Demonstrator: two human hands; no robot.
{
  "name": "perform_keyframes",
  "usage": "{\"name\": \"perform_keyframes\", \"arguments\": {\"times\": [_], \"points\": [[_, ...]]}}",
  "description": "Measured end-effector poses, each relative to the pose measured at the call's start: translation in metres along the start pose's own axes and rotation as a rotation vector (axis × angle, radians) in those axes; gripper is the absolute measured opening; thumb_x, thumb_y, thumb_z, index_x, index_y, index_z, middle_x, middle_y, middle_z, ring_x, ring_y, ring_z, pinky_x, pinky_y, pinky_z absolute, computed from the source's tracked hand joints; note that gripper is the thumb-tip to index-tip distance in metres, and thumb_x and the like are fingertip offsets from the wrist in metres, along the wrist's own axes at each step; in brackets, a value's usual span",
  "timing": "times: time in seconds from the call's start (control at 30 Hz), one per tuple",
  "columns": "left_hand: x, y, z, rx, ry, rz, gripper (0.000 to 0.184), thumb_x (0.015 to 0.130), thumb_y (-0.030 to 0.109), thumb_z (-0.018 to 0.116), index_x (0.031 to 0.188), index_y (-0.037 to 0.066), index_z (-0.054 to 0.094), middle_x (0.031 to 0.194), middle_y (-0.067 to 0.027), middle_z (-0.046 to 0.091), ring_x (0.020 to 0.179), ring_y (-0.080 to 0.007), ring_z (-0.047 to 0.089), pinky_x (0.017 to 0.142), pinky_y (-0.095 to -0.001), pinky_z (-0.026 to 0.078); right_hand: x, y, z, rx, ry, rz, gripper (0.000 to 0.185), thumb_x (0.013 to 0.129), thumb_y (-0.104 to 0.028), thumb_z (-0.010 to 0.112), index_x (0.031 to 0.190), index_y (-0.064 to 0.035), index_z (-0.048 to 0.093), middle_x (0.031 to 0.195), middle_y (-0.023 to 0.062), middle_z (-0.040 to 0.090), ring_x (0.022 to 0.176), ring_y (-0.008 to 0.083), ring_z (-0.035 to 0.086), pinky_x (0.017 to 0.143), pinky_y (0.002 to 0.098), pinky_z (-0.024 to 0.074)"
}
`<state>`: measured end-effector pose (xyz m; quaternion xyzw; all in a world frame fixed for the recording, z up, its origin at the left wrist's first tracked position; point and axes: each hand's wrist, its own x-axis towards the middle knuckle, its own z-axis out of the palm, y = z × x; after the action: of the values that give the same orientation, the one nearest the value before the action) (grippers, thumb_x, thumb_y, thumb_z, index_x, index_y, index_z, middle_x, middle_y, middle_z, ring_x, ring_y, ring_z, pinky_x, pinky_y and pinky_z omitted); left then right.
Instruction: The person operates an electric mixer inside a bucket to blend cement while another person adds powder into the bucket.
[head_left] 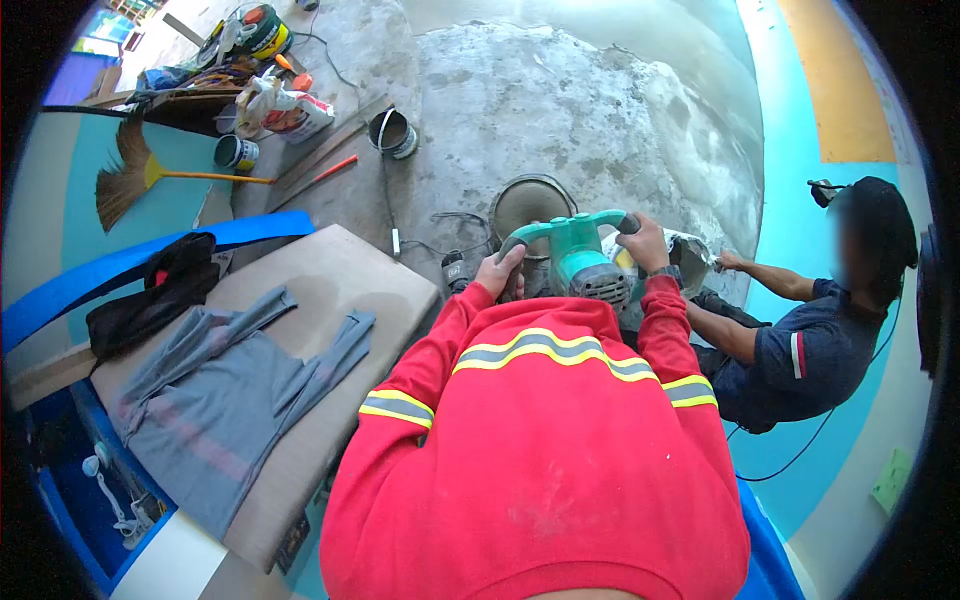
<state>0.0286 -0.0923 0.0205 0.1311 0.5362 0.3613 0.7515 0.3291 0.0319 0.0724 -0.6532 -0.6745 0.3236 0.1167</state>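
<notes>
My left hand (499, 274) is wrapped round the left handle of a green power mixer (573, 248). Round its right handle closes my right hand (645, 246), with a dark band at the wrist. Just beyond the mixer stands a round bucket (495, 205) with grey-brown material inside. The mixer's lower end is hidden behind its body, so I cannot tell how deep it reaches. To the right, a co-worker (815, 330) in a dark shirt reaches toward the bucket, one hand at a whitish bag (690, 250).
On the left a grey shirt (215, 380) lies on a beige board (345, 265). A small pail (393, 135), a red-tipped stick (335, 168), a broom (135, 175) and a cable (465, 215) lie farther off. Patchy concrete floor (520, 110) extends ahead.
</notes>
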Motion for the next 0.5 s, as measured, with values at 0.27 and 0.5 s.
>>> {"name": "perform_keyframes", "arguments": {"times": [0.27,0.5], "points": [[0.0053,-0.0012,-0.001,-0.019,-0.024,-0.027,0.051,0.081,0.056,0.067,0.089,0.007,0.055,0.062,-0.0068,0.058,0.047,-0.0202,0.056,0.044,-0.0336,0.048,0.0,0.0013,-0.0017,-0.022,-0.008,0.046,0.039,0.063,-0.022,0.068,0.096,-0.0023,0.065,0.086,0.0205,0.067,0.082,0.0337,0.066,0.074,0.0397,0.0503],[0.0,0.0071,0.004,-0.042,-0.008,-0.037,0.046,0.083,0.052,0.067,0.089,0.007,0.054,0.061,-0.0065,0.056,0.046,-0.0199,0.055,0.044,-0.033,0.048,0.0011,-0.0041,-0.0038,-0.014,-0.006,0.039,0.037,0.063,-0.026,0.067,0.093,-0.0037,0.065,0.084,0.0214,0.066,0.081,0.0366,0.066,0.072,0.0415,0.0501]]}}
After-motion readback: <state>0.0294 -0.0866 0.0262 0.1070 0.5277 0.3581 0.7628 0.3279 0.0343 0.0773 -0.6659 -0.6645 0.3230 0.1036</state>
